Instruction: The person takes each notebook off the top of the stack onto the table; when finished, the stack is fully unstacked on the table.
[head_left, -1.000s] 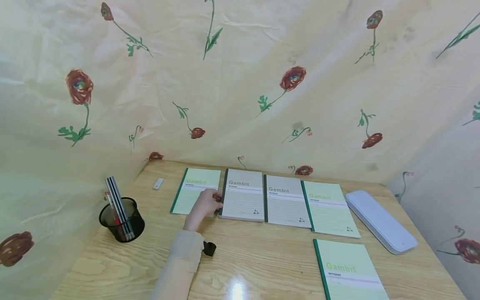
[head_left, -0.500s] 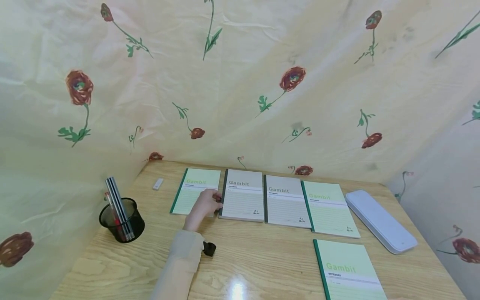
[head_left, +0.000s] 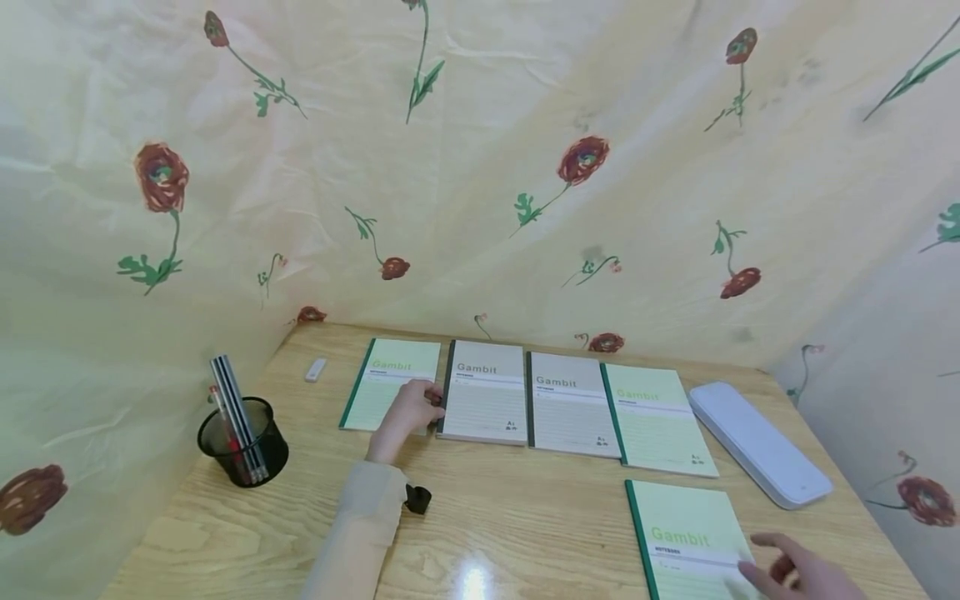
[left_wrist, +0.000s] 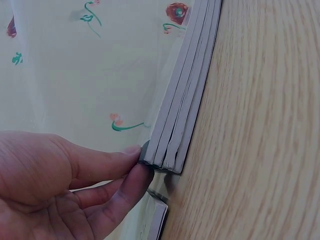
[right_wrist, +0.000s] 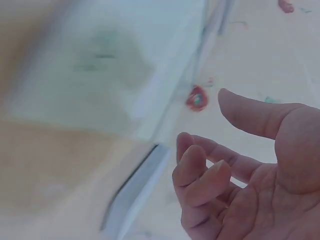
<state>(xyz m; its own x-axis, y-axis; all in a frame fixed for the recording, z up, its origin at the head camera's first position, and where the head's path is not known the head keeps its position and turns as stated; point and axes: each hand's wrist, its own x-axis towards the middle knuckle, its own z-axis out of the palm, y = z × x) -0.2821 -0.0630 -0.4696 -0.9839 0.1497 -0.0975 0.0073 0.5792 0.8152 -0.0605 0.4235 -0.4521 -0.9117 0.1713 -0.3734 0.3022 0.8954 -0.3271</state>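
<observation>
My left hand (head_left: 408, 407) holds the dark spine of a grey-covered notebook (head_left: 487, 400), second from the left in the back row. The left wrist view shows its thumb and a finger pinching the lower spine corner of a stack of several such notebooks (left_wrist: 187, 85) lying on the table. A green-spined notebook (head_left: 365, 400) lies partly beneath that hand's outline. At the lower right, my right hand (head_left: 810, 573) hovers by the right edge of a single green notebook (head_left: 682, 517). In the right wrist view its fingers (right_wrist: 197, 175) are loosely bent, thumb apart, with nothing between them.
Another grey notebook (head_left: 572, 408) and a green one (head_left: 660, 417) continue the back row. A pale oblong case (head_left: 761, 446) lies to their right. On the left stand a black mesh pen cup (head_left: 273, 450) with pencils, and a small white eraser-like block (head_left: 316, 370).
My right hand has come into the head view from the lower right, beside the front green notebook. The left hand stays where it was on the grey notebook.
</observation>
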